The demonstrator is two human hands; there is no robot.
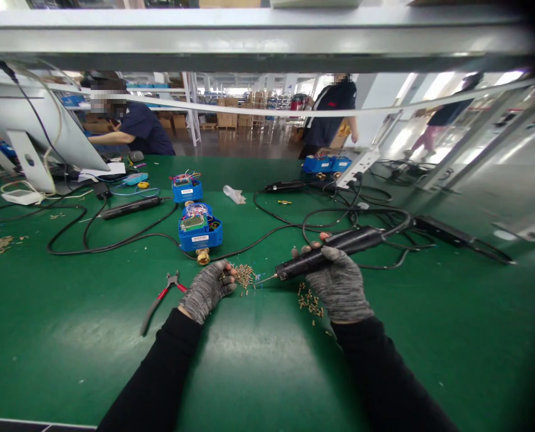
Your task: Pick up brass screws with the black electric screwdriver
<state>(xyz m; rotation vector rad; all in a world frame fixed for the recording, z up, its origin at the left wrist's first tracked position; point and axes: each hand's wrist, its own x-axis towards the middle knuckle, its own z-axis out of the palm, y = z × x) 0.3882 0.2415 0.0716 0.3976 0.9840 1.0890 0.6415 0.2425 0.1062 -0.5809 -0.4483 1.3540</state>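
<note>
My right hand, in a grey fingerless glove, is wrapped round a black electric screwdriver. Its thin bit points left, the tip close to a pile of small brass-coloured screws. My left hand, gloved alike, is at the pile's left edge with its fingers curled together; whatever they pinch is too small to name. Just beyond it stands a blue meter housing with an exposed circuit board, wires and a brass fitting. Red-handled cutting pliers lie left of my left hand. More screws are scattered beside my right wrist.
Behind is a second blue housing. Black cables cross the green bench, with another screwdriver at left. A plastic bag, power strip and monitor stand farther back. A shelf beam spans overhead; people are beyond.
</note>
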